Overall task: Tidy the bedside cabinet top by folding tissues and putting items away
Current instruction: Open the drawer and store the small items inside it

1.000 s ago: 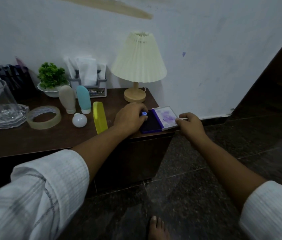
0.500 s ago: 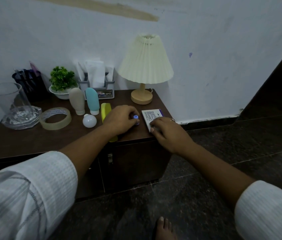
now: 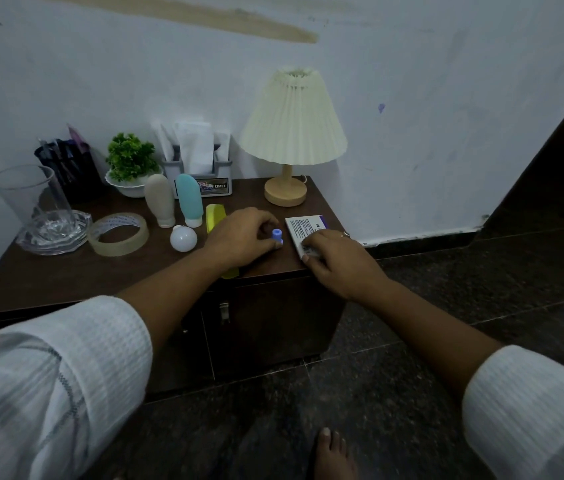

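On the dark wooden cabinet top (image 3: pixel 48 278), my left hand (image 3: pixel 239 237) curls around a small object with a blue cap (image 3: pixel 276 234), which sticks up between its fingers. Just right of it lies a closed white box with printed text (image 3: pixel 303 226) near the front right corner. My right hand (image 3: pixel 339 259) rests on the box's near end, fingers bent over its edge. A grey tissue holder (image 3: pixel 201 185) with white tissues stands at the back by the wall.
A pleated lamp (image 3: pixel 292 123) stands at the back right. A tape roll (image 3: pixel 118 233), white bulb (image 3: pixel 183 238), beige bottle (image 3: pixel 160 200), teal bottle (image 3: pixel 189 199), yellow comb (image 3: pixel 214 214), plant (image 3: pixel 130 157), glass (image 3: pixel 27 195) and pen cup (image 3: pixel 66 168) fill the left.
The stamp-pad box lay open with its lid to the right a second ago; my right hand swung the lid shut and now rests on the closed box. My left hand keeps hold of the blue-capped object.
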`<state>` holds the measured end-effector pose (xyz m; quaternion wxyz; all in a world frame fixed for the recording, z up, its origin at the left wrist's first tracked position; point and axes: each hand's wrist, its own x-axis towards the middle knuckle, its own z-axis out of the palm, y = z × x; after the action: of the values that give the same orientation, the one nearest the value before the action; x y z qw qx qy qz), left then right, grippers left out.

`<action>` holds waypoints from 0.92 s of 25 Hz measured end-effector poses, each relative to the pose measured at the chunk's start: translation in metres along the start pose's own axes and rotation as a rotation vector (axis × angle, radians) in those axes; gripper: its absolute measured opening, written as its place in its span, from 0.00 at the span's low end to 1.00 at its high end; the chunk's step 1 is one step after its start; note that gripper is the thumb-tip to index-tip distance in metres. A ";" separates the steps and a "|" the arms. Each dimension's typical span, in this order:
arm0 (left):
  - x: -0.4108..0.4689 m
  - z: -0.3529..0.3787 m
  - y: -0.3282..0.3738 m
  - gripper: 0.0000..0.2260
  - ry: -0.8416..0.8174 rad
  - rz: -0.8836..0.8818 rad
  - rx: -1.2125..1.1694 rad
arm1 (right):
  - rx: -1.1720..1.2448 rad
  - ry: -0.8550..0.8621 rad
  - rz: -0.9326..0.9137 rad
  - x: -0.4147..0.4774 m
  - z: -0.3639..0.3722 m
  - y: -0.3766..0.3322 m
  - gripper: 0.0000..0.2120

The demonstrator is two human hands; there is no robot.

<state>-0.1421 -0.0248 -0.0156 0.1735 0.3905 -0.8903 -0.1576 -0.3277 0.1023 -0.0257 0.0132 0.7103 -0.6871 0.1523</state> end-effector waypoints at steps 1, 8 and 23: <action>-0.006 -0.008 0.001 0.20 0.020 0.000 -0.003 | -0.012 -0.011 0.003 0.000 -0.004 -0.004 0.17; -0.098 -0.055 -0.010 0.14 0.105 -0.113 -0.078 | 0.086 -0.036 -0.005 -0.006 -0.030 -0.071 0.07; -0.207 -0.024 -0.085 0.17 -0.073 -0.683 -0.437 | 0.650 -0.365 0.295 -0.032 0.057 -0.179 0.14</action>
<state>0.0545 0.0723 -0.0677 0.1583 0.6118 -0.6606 -0.4053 -0.1417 0.1299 -0.0532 -0.3564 0.5867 -0.6887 0.2336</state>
